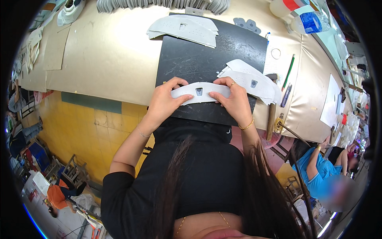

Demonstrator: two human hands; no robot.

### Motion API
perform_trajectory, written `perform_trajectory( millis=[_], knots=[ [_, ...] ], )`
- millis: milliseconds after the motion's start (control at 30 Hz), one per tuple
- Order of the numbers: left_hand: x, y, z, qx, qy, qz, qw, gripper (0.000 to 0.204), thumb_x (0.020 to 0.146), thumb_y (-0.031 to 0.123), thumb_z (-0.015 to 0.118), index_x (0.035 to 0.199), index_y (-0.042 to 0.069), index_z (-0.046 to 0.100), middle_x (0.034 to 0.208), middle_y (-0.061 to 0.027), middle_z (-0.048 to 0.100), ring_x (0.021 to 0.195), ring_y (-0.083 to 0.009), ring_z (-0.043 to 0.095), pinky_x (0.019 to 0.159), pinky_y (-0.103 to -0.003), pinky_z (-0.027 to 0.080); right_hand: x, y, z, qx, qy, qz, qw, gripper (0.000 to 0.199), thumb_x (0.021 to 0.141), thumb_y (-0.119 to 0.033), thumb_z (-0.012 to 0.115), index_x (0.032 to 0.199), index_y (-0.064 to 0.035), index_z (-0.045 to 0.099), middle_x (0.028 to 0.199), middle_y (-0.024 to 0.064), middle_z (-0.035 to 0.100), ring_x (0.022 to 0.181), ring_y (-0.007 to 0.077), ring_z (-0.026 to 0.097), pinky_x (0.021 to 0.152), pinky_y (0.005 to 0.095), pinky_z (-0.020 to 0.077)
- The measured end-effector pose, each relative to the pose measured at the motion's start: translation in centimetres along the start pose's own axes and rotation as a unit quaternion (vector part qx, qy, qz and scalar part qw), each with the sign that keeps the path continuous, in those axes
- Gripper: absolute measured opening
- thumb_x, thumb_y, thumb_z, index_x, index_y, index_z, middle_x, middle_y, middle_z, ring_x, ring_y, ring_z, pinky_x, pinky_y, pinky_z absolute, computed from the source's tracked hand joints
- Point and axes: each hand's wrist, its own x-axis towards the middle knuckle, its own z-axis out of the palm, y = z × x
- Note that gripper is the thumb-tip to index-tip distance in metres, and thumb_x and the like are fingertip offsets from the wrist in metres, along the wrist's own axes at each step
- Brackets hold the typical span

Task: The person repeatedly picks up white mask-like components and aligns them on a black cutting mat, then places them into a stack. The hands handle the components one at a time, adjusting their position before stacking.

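Note:
My left hand (166, 98) and my right hand (234, 99) pinch the two ends of a light grey curved flat piece (205, 95), thumbs on its face and fingers along its far edge. A small cut-out with a dark grey inset shows in its middle. The piece is above the near part of a black mat (191, 63). Close to my right hand is a fanned stack of similar grey pieces (242, 77). At the mat's far end lies another stack of such pieces (187, 30), with small holes and a cut-out.
To the right of the mat are a hammer (271, 115), a green pencil (289, 71) and a dark cutter-like tool (286, 95). A plastic bottle (310, 22) lies at the far right. A row of grey pieces (159, 4) lines the far side. A co-worker in blue (318, 167) sits at right.

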Motion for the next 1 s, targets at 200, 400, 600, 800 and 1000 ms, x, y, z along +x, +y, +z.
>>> perform_trajectory(
  millis=[200,400,600,800,1000],
  knots=[
    [-0.04,0.2,0.14,0.014,0.011,0.002,1.0,0.04,0.079,0.018,0.086,0.111,0.003,0.067,0.076,-0.0031,0.062,0.073,-0.0095,0.057,0.068,-0.026,0.048,0.12,-0.05,0.01,-0.003,-0.004,0.006,1.0,0.029,0.084,-0.012,0.081,0.106,0.001,0.066,0.087,0.0079,0.072,0.063,0.0117,0.069,0.058,0.0245,0.054],
    [0.03,0.28,0.17,0.017,0.011,-0.003,1.0,0.04,0.079,0.018,0.086,0.111,0.002,0.067,0.075,-0.0036,0.061,0.072,-0.0101,0.057,0.068,-0.027,0.048,0.19,-0.02,0.06,0.003,-0.003,0.011,1.0,0.029,0.085,-0.012,0.08,0.106,0.0007,0.066,0.085,0.0075,0.072,0.062,0.0108,0.068,0.056,0.024,0.0533],
    [0.02,0.18,0.18,0.025,0.012,0.001,1.0,0.04,0.079,0.019,0.085,0.111,0.003,0.067,0.076,-0.0068,0.064,0.072,-0.0146,0.061,0.068,-0.029,0.05,0.24,0.02,0.19,-0.004,-0.003,0.013,1.0,0.028,0.085,-0.012,0.08,0.106,0.0006,0.066,0.084,0.0077,0.072,0.062,0.0108,0.068,0.056,0.0242,0.0534],
    [0.08,0.09,0.28,0.041,0.018,0.013,0.999,0.039,0.079,0.018,0.085,0.11,0.003,0.067,0.075,-0.0049,0.063,0.071,-0.0113,0.059,0.068,-0.027,0.049,0.24,-0.15,0.22,-0.002,-0.001,0.017,1.0,0.028,0.084,-0.011,0.081,0.105,0.0006,0.066,0.085,0.0079,0.073,0.061,0.0109,0.068,0.056,0.0244,0.0535],
    [0.11,-0.02,0.25,0.047,0.015,0.013,0.999,0.039,0.079,0.019,0.085,0.11,0.003,0.067,0.075,-0.0058,0.064,0.071,-0.0117,0.06,0.068,-0.028,0.05,0.29,0.0,0.31,-0.002,-0.001,0.021,1.0,0.028,0.084,-0.011,0.08,0.106,0.0008,0.066,0.085,0.0079,0.072,0.061,0.0111,0.068,0.056,0.0245,0.0534]
  ],
)
